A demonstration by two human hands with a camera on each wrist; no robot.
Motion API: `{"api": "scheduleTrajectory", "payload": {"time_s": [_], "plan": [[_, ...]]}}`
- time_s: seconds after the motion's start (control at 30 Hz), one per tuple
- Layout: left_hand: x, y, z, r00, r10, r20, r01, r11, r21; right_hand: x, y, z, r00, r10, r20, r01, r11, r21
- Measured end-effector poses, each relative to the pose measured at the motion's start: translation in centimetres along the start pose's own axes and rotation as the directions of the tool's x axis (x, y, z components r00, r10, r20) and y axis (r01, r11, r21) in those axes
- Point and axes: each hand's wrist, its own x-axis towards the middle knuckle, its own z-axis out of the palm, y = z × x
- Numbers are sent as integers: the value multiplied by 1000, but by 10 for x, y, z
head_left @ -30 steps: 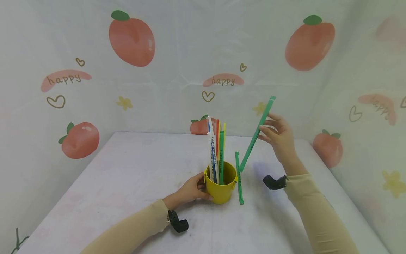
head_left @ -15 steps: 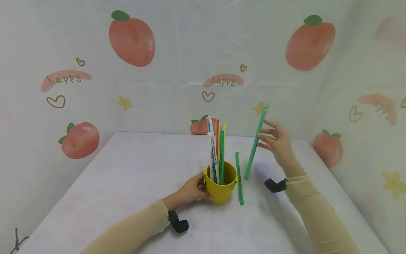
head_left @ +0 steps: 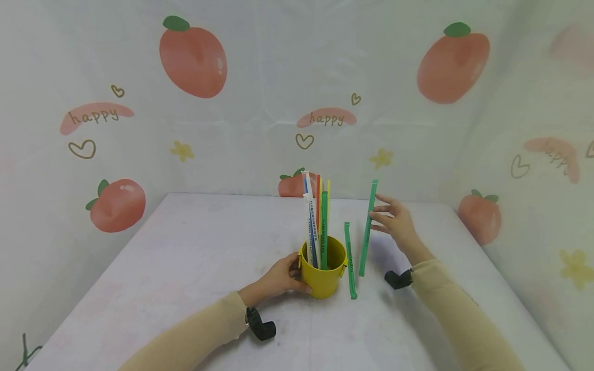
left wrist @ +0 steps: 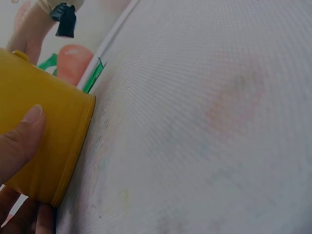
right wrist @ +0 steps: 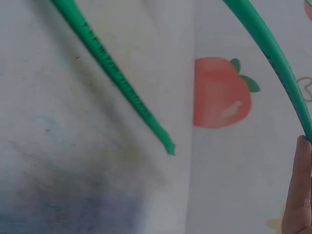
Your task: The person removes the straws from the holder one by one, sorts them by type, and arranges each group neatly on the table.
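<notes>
My left hand (head_left: 278, 278) grips the side of a small yellow bucket (head_left: 322, 284) upright on the table; in the left wrist view its thumb presses the yellow wall. Several wrapped straws stand in the bucket: white ones (head_left: 308, 221), a green one (head_left: 324, 229), and red and yellow ones behind. To the right, my right hand (head_left: 398, 225) pinches another green wrapped straw (head_left: 367, 238), held nearly upright with its top leaning right. A third green wrapped straw (head_left: 350, 260) lies on the table between bucket and hand. The right wrist view shows the held straw (right wrist: 275, 56) and the lying one (right wrist: 117, 75).
A white cloth-covered table (head_left: 209, 247) lies beneath everything. Behind and at the sides hangs a white curtain (head_left: 260, 67) printed with peaches, hearts and "happy". Each wrist wears a black camera (head_left: 261, 324). A thin dark green object (head_left: 25, 353) shows at the lower left edge.
My right hand has moved down and slightly left, bringing its green straw lower and more upright, its bottom end away from the lying straw. The left hand and bucket have stayed put.
</notes>
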Motion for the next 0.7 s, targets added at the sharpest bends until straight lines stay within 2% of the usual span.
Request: {"api": "scheduleTrajectory", "payload": {"time_s": [0.3, 0.53, 0.7], "plan": [[-2, 5, 0, 1000, -14, -6, 14, 1000, 3, 3, 21, 2, 995, 99, 31, -94, 986, -136], [-2, 5, 1, 1000, -10, -5, 10, 1000, 4, 3, 30, 6, 979, 196, 49, -177, 950, -258], [-1, 3, 0, 1000, -6, -3, 6, 1000, -2, 3, 32, 10, 970, 238, 56, -216, 941, -261]]}}
